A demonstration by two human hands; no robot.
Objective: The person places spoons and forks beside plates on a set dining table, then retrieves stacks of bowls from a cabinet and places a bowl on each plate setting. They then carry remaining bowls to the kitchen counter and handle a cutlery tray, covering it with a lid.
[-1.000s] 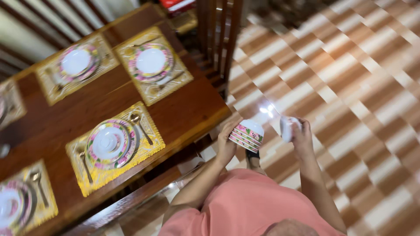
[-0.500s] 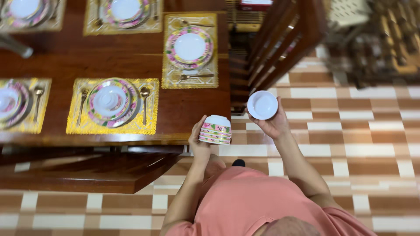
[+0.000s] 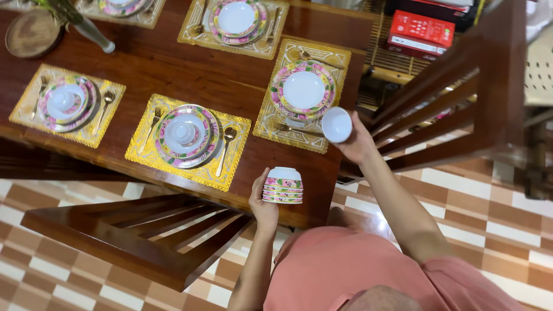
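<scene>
— What is counted on the worktop (image 3: 173, 63)?

— Five gold placemats are seen, the nearest one (image 3: 189, 141) complete, each set with a flowered plate. Upturned white bowls are found on two plates, one being on the nearest plate (image 3: 185, 135); the plate by the right hand (image 3: 303, 90) is bare. A fork (image 3: 154, 122) and a spoon (image 3: 226, 147) are laid beside the nearest plate. Two wooden chairs are noted.

— And the hands?

— The left hand (image 3: 262, 204) is curled around a stack of bowls (image 3: 283, 185), upside down, held above the worktop's near edge; about four rims are counted. The right hand (image 3: 358, 143) is closed on a single white bowl (image 3: 336, 124), tilted, held over the edge of the rightmost placemat (image 3: 282, 128).
</scene>
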